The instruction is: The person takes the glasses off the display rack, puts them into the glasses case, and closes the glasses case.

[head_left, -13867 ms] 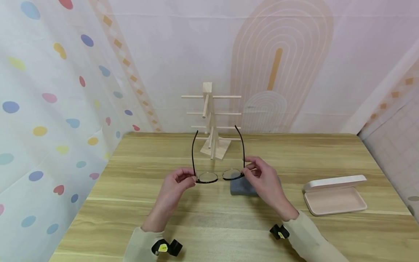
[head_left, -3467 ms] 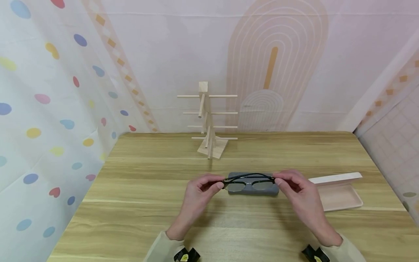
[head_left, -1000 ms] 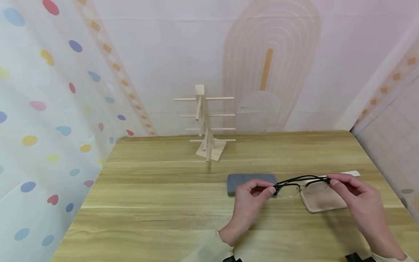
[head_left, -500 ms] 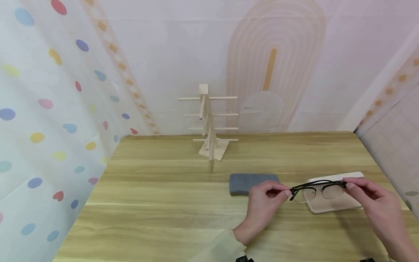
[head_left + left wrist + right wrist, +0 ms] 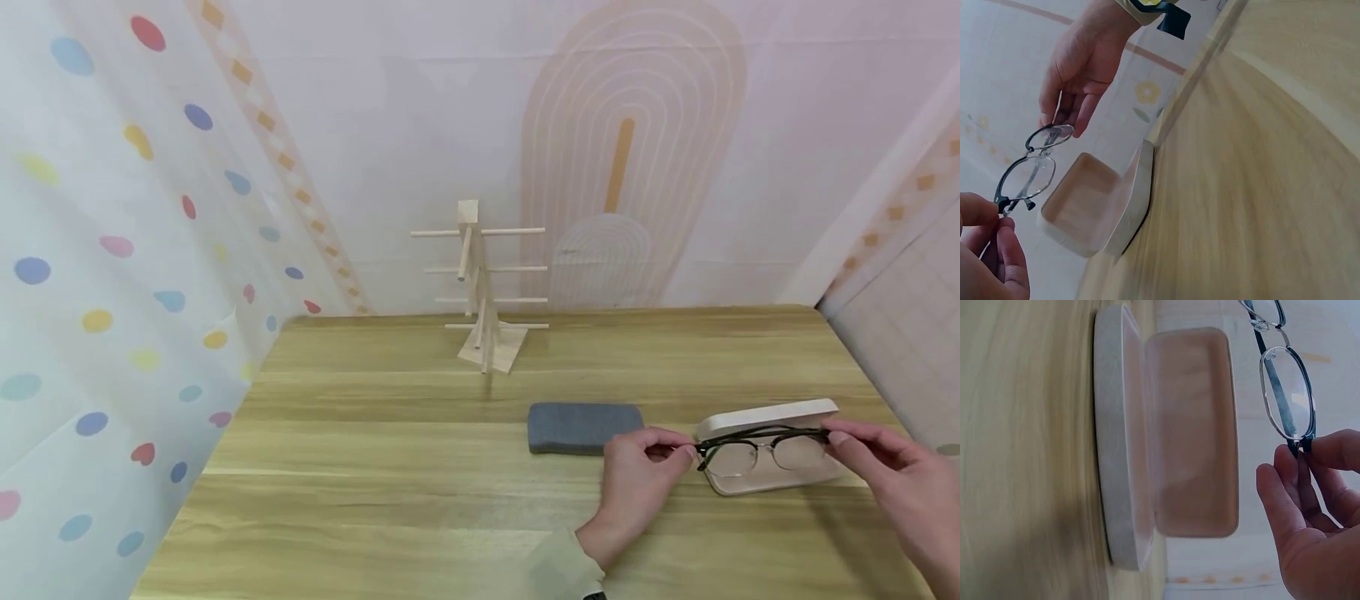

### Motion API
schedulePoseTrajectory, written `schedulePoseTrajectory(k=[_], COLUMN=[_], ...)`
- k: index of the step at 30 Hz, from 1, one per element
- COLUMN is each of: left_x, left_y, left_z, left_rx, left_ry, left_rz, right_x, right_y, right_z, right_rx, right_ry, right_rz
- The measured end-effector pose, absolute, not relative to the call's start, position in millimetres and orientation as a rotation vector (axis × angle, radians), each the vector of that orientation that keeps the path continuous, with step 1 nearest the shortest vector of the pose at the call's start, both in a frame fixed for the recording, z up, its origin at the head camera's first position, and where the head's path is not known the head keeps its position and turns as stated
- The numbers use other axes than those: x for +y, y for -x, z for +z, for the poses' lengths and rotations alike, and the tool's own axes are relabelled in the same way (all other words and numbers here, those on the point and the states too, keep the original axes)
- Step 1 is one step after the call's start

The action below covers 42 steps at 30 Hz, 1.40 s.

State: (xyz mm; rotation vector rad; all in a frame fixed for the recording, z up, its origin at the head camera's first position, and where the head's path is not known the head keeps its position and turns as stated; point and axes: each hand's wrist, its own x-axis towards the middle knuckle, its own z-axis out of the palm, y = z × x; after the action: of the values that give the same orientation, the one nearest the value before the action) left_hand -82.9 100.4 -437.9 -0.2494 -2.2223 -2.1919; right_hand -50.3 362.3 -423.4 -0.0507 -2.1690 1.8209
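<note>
A pair of black half-rim eyeglasses [image 5: 763, 446], temples folded, is held level between both hands. My left hand [image 5: 642, 479] pinches one end of the frame, and my right hand [image 5: 900, 479] pinches the other. Below the glasses lies an eyeglass case [image 5: 772, 483], pale outside and pink inside, its lid raised. In the left wrist view the glasses [image 5: 1029, 178] hang apart from the case [image 5: 1085, 200]. The right wrist view shows thumb and fingers of the right hand [image 5: 1316, 506] on the frame's corner, above the bare pink lining of the case [image 5: 1194, 431].
A closed blue-grey case [image 5: 577, 429] lies just behind and left of the left hand. Farther back stands a wooden rack [image 5: 480, 283] with several pegs. The wooden table [image 5: 360, 467] meets a patterned curtain [image 5: 420, 133] behind.
Earlier the glasses had open temples near the rack; these were later folded. Over the last second, both hands have carried the glasses rightward, over the open case.
</note>
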Motion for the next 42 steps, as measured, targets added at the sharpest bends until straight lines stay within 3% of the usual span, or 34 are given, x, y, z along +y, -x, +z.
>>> schedulePoseTrajectory(k=[13,29,42], left_x=[117.2,129.5,131.3], left_y=[72.3,62.7,69.8], left_z=[-439.8,-448.9,-450.8], left_rx=[-2.335,-2.57,-2.752], left_ry=[0.228,0.32,0.35], left_rz=[-2.128,-2.2,-2.014], right_x=[377.4,407.3,407.3], right_y=[55.5,63.6,76.7], right_z=[-430.4,-444.3,-447.1], right_rx=[-1.916,-2.643,-2.837], right_ry=[-0.06,0.177,0.155], right_rz=[2.082,1.356,0.975])
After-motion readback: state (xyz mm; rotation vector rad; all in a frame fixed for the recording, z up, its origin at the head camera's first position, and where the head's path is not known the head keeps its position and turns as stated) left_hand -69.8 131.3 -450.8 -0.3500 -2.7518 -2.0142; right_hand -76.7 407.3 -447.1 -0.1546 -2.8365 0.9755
